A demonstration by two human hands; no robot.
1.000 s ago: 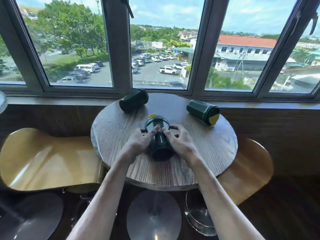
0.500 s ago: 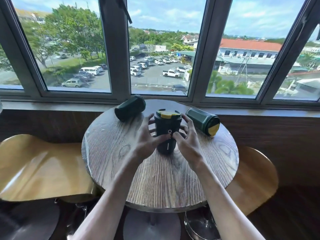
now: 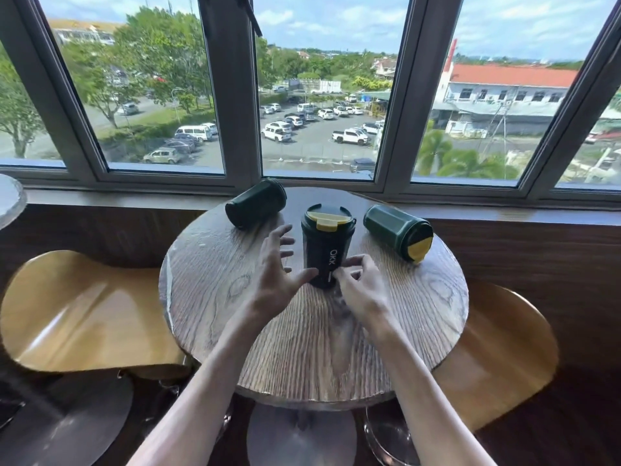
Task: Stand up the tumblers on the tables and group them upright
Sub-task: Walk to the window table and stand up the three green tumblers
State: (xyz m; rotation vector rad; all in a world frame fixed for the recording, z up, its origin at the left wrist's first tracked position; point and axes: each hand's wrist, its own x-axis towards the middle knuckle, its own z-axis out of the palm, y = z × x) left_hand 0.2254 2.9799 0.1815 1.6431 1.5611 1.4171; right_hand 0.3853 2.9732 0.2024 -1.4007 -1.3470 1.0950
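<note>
A dark green tumbler (image 3: 327, 245) with a yellow lid tab stands upright near the middle of the round wooden table (image 3: 420, 307). My left hand (image 3: 277, 274) is beside it with fingers spread, only the thumb tip touching its base. My right hand (image 3: 358, 287) has curled fingertips resting against the base on the other side. A second tumbler (image 3: 255, 203) lies on its side at the back left. A third tumbler (image 3: 398, 232) lies on its side at the back right, its yellow lid facing me.
The table stands against a wooden wall under a window sill (image 3: 504, 213). Yellow-brown stools sit at the left (image 3: 77, 314) and right (image 3: 504, 348). The edge of another table (image 3: 10, 200) shows at far left.
The middle tumbler went from lying in both hands to standing upright farther back on the table. My left fingers have spread off it and both hands have loosened.
</note>
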